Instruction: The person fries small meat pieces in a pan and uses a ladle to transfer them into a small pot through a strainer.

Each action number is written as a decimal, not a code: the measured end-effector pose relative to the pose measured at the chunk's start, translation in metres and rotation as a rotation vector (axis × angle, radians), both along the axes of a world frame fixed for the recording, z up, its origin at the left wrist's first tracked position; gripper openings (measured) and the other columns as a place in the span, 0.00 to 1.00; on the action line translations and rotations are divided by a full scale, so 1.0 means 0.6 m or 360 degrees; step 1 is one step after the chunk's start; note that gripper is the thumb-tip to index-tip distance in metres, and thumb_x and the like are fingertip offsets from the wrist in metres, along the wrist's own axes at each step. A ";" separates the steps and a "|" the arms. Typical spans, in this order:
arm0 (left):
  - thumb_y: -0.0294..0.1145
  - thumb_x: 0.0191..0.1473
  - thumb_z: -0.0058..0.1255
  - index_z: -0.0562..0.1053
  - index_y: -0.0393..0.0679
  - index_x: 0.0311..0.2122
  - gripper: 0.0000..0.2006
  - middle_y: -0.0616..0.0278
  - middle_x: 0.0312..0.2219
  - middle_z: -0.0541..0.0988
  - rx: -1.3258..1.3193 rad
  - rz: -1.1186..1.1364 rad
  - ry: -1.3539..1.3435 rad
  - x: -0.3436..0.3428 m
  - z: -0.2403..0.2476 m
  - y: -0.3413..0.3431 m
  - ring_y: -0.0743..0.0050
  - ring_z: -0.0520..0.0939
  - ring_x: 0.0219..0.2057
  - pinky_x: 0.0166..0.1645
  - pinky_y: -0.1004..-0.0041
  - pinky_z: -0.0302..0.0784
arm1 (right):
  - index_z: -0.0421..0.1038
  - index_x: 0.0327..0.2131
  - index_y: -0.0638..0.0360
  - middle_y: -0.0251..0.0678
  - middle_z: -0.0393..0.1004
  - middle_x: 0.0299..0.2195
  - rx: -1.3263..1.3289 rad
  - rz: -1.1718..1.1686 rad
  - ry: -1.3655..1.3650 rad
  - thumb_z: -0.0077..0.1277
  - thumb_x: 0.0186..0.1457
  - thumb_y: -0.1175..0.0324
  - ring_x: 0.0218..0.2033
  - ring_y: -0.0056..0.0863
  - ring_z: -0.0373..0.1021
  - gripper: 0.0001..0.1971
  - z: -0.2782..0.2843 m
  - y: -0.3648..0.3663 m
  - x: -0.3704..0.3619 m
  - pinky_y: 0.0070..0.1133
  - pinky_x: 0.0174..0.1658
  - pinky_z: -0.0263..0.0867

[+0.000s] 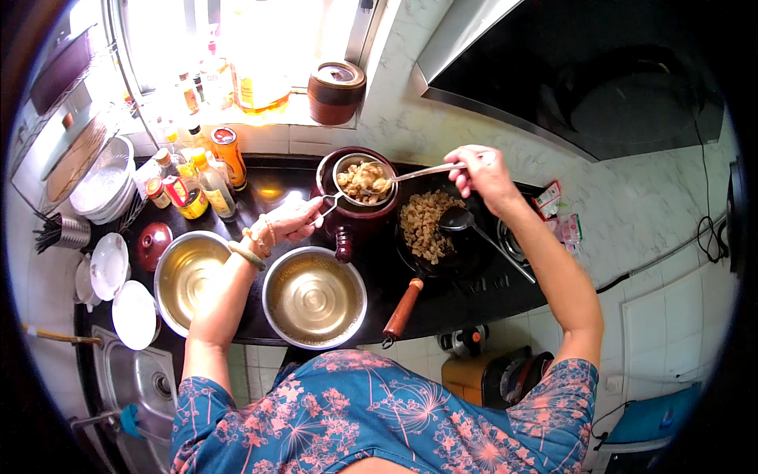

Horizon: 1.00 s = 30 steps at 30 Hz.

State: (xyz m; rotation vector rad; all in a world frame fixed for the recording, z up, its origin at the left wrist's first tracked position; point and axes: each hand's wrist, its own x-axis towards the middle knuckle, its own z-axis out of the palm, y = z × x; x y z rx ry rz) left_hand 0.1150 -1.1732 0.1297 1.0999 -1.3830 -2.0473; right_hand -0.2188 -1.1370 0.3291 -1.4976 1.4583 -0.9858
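Observation:
My left hand (292, 220) is closed on the thin metal handle of a small round strainer (339, 167), held over the mouth of a dark red pot (325, 170). Pale brown chunks of food (362, 175) fill the strainer; its mesh is hidden beneath them. From the right, my right hand (483, 180) grips a long metal spoon (430, 170) whose end dips into those chunks. Just right of the pot, a black wok (407, 265) with a wooden handle (404, 308) holds browned minced food (426, 225). A dark ladle (485, 241) rests in it.
Two large metal basins (314, 332) (170, 300) stand at the counter's front left. Behind them are several sauce bottles (215, 189), a dark red lid (154, 245) and white bowls (136, 316). Small packets (549, 199) lie right of the wok. A sink (142, 371) is at lower left.

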 end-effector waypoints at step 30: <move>0.58 0.61 0.34 0.65 0.47 0.24 0.25 0.76 0.10 0.56 0.0069 -0.0132 0.0013 -0.001 0.009 0.001 0.88 0.52 0.09 0.13 0.82 0.43 | 0.70 0.31 0.66 0.44 0.69 0.24 -0.0908 0.0672 0.0965 0.43 0.56 0.76 0.22 0.37 0.68 0.06 -0.034 0.101 0.048 0.28 0.27 0.64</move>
